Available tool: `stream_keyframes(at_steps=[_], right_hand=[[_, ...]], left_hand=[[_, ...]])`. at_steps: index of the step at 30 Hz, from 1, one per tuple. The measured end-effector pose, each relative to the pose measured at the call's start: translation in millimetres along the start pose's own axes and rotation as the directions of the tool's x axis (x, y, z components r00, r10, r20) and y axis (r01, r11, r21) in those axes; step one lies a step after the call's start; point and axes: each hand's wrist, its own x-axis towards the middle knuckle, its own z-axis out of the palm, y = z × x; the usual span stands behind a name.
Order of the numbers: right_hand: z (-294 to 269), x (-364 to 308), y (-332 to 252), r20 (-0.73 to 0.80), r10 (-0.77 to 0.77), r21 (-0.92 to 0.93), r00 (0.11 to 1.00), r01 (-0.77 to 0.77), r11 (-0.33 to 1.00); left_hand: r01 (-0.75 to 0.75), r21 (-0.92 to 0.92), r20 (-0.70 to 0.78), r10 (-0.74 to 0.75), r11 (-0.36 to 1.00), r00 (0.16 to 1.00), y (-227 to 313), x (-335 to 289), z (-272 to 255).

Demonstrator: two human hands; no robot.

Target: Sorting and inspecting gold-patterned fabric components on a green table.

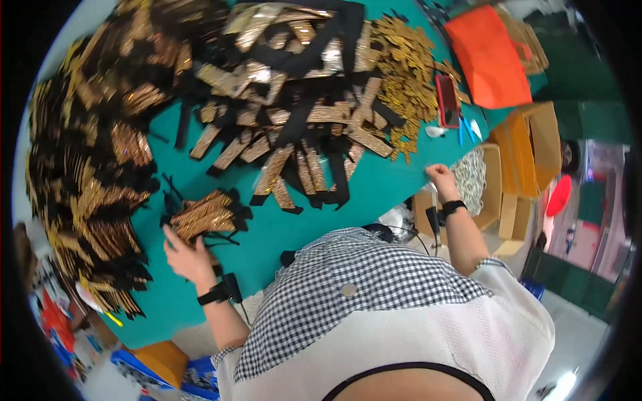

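My left hand [190, 259] has its fingers spread at the near edge of a small bundle of gold sequined strips with black ends [204, 215]. The fingertips seem to touch the bundle, but nothing is gripped. Off to the right, at the table's edge, my right hand [443, 182] is closed, its fingers curled together. Whatever lies within those fingers is hidden or too small to name. Just beside it stands a cardboard box filled with pale, silvery link-like pieces [472, 179]. Both wrists wear black bands.
Loose sequined strips [281, 120] cover the far middle of the green table [267, 230], and stacked bundles [90, 194] line its left side. Gold cut-out pieces [404, 67], a red-edged phone [447, 100], blue-handled pliers [466, 130] and an orange bag [487, 57] lie at the far right.
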Motion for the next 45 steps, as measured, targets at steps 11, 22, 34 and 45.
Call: stream_keyframes(at_steps=[11, 22, 34, 45], right_hand=[[3.6, -3.3, 23.8, -0.381, -0.138, -0.413, 0.914, -0.035, 0.910], [-10.3, 17.2, -9.7, -0.420, -0.170, 0.111, 0.891, 0.236, 0.965], [136.1, 8.4, -253.4, 0.053, -0.563, 0.496, 0.825, 0.468, 0.731], [208.7, -28.6, -347.3, 0.020, -0.947, 0.334, 0.319, 0.891, 0.308]], left_hand=[[-0.272, 0.157, -0.111, 0.291, 0.949, 0.950, 38.7, 41.0, -71.0], [-0.857, -0.311, -0.365, 0.781, 0.412, 0.507, 370.5, 131.6, -71.7], [-0.519, -0.744, -0.149, 0.653, 0.421, 0.743, 395.6, 126.4, -70.5], [-0.035, -0.998, -0.005, 0.544, 0.044, 0.839, 290.2, 90.7, -121.2]])
